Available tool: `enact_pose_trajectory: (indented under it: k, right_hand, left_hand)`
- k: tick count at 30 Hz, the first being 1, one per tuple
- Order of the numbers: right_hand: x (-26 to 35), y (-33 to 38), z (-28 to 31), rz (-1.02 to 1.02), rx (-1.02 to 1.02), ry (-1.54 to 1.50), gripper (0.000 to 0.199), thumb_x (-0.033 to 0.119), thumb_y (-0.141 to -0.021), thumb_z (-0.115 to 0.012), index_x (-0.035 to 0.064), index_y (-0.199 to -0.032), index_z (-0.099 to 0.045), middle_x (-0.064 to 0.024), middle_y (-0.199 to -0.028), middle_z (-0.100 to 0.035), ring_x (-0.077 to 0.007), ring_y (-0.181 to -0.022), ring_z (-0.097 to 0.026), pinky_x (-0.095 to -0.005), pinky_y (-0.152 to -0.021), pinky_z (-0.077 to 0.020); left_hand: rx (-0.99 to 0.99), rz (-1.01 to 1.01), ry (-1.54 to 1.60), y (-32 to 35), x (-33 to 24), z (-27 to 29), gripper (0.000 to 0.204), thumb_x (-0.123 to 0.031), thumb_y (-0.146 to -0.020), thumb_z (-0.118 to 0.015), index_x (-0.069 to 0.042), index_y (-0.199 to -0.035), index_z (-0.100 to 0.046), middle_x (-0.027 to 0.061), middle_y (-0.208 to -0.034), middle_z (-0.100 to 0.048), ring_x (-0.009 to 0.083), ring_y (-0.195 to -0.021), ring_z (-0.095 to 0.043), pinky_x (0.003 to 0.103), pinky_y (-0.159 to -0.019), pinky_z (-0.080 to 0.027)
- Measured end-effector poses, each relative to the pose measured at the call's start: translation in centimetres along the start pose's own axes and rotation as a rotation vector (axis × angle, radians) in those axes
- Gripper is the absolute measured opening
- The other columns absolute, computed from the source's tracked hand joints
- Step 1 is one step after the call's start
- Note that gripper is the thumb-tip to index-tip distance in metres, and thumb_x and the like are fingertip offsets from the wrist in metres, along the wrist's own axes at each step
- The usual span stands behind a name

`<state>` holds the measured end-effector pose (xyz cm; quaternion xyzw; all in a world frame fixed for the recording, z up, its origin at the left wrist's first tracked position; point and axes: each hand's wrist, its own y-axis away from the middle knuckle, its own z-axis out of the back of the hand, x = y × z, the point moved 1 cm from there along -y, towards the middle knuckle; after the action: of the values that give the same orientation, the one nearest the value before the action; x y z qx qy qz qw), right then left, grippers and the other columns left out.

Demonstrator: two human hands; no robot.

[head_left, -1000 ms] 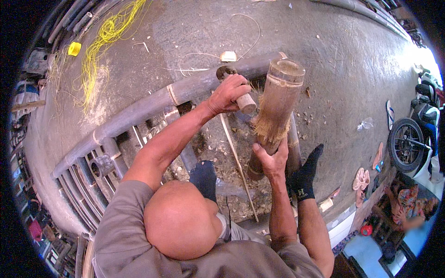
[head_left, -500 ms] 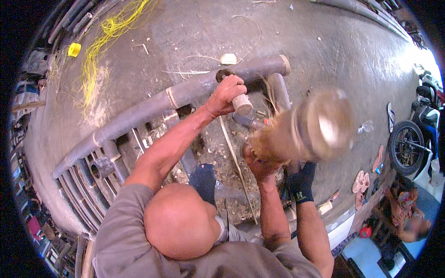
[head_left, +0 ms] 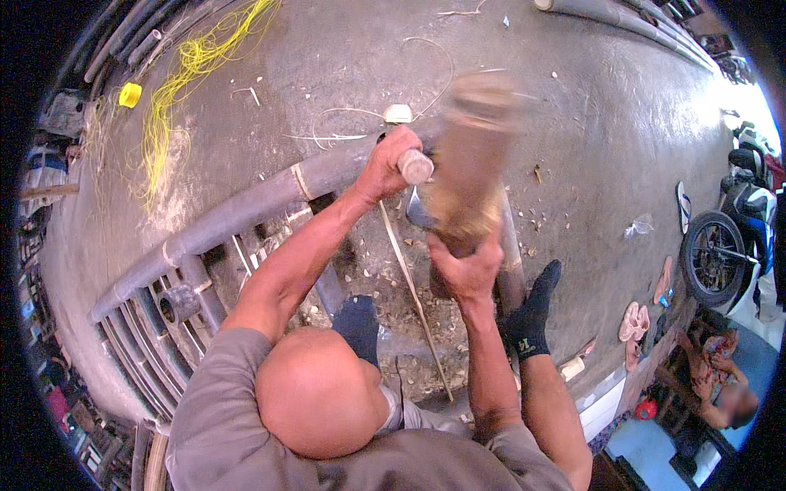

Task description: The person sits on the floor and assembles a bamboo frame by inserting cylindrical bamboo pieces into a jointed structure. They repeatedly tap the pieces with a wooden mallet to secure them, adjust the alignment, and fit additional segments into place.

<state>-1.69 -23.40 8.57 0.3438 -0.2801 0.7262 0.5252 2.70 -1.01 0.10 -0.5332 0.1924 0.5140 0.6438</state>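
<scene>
A grey, worn concrete floor (head_left: 573,123) filled the view, strewn with pale wood chips, a loose tangle of yellow cord (head_left: 176,82) at the upper left and a motorcycle wheel (head_left: 711,258) at the right edge. Across it lay a long grey bamboo pole (head_left: 246,209), round and jointed, its length running from the lower left up toward the middle, with more poles stacked beside it.

The thick brown log mallet (head_left: 471,155) stood nearly upright, its long axis running from the grip up and slightly right, the broad top end smeared by motion blur; its lower part looked fibrous and frayed. The right hand (head_left: 465,266) was clamped around its lower end, fingers wrapped tight.

The left hand (head_left: 389,164) was closed on a short round wooden handle (head_left: 415,166), whose pale cut end faced the camera just beside the mallet; a grey metal blade (head_left: 419,214) showed just below it, partly hidden. A thin pale bamboo strip (head_left: 413,299) slanted down from there toward the person's knees. A foot in a black sock (head_left: 530,315) rested by the pole at the right.
</scene>
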Motion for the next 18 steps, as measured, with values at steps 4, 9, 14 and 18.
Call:
enact_pose_trajectory:
  k: [4,9,14,18]
  right_hand:
    - [-0.3,-0.9,-1.4,-0.041,0.071,0.150,0.091,0.039,-0.067,-0.091,0.0064,-0.141,-0.049,-0.0236,-0.115,-0.071,-0.0402,-0.102,-0.072,-0.0480,-0.086,-0.0576]
    - [1.8,-1.4,1.3,-0.153,0.100,-0.045,0.085,0.032,-0.071,-0.090,0.0041,-0.139,-0.048,-0.0249,-0.111,-0.072,-0.0405,-0.102,-0.072,-0.0469,-0.087,-0.0578]
    - [1.4,0.0,3.9,-0.226,-0.055,-0.106,0.077,0.026,-0.076,-0.088,-0.0023,-0.137,-0.050,-0.0237,-0.118,-0.071,-0.0345,-0.109,-0.070,-0.0438,-0.095,-0.0536]
    - [0.8,0.7,5.1,-0.256,-0.035,-0.119,0.077,0.026,-0.077,-0.087,-0.0035,-0.137,-0.050,-0.0258,-0.119,-0.070,-0.0358,-0.111,-0.070,-0.0446,-0.097,-0.0527]
  left_hand:
    - [0.051,0.119,0.233,-0.5,-0.6,-0.2,0.045,-0.023,-0.075,-0.087,-0.006,-0.110,-0.064,0.0143,-0.102,-0.063,0.0340,-0.100,-0.061,0.044,-0.089,-0.048]
    - [-0.216,0.156,-0.021,2.1,-2.2,-2.4,0.051,-0.023,-0.071,-0.083,-0.006,-0.112,-0.059,0.0163,-0.106,-0.056,0.0393,-0.103,-0.055,0.046,-0.092,-0.044]
    - [0.109,-0.081,-0.120,0.7,-3.5,-4.2,0.049,-0.016,-0.061,-0.081,-0.010,-0.103,-0.057,0.0120,-0.094,-0.055,0.0353,-0.094,-0.056,0.045,-0.082,-0.043]
    - [0.191,-0.172,-0.127,-1.3,-1.7,-3.3,0.046,-0.016,-0.061,-0.081,-0.010,-0.099,-0.056,0.0106,-0.093,-0.056,0.0348,-0.090,-0.057,0.045,-0.080,-0.044]
